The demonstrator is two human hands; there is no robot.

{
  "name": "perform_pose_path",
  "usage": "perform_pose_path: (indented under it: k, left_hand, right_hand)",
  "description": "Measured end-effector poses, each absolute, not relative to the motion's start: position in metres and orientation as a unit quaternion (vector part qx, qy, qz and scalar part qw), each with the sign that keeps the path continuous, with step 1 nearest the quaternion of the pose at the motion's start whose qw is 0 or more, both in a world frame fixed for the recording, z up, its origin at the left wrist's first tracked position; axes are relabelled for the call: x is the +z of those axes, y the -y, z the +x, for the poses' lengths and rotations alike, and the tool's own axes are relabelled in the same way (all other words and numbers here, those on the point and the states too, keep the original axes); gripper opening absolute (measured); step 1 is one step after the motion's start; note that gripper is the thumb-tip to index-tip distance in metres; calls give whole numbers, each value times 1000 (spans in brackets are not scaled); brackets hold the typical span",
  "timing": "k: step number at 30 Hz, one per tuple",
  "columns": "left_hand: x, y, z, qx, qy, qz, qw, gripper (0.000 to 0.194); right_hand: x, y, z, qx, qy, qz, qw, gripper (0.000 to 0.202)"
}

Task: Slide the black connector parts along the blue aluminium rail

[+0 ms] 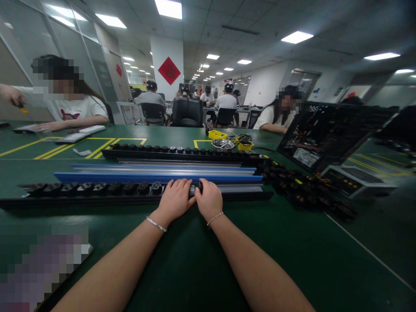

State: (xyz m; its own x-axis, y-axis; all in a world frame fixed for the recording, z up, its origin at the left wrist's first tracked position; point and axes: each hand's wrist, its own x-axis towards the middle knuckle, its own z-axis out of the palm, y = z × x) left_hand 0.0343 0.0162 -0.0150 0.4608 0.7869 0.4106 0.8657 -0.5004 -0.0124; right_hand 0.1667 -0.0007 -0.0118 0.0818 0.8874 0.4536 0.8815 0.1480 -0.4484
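A long black strip (130, 202) lies across the green table, with several black socket-like modules (115, 188) lined up in its left part. My left hand (177, 197) rests over the strip beside the last visible module, fingers bent down on it. My right hand (209, 198) is closed around a small black module (200, 187) at the strip, thumb against it, close to my left hand. What lies beneath my left fingers is hidden. Blue and silver rails (156, 177) lie just behind, and a second black strip with modules (182, 155) lies farther back.
Dark modules and cables (305, 188) are heaped at the right, near a grey metal box (359, 180) and an open black case (325, 134). Yellow trays (217, 135) and a metal bowl (222, 144) stand behind. People sit across the table; a pixelated object (42, 268) lies front left.
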Motion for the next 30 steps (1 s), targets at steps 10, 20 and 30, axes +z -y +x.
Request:
perform_pose_path:
  k: [10, 20, 30]
  left_hand:
    - [-16, -16, 34, -181, 484, -849, 115, 55]
    - [-15, -16, 33, -180, 486, -848, 111, 57]
    - [-16, -16, 36, -182, 497, -841, 116, 54]
  right_hand:
    - [-11, 2, 169, -3, 671, -654, 348, 33]
    - [-13, 1, 172, -10, 665, -660, 349, 33]
    - [-11, 2, 172, -3, 664, -662, 347, 32]
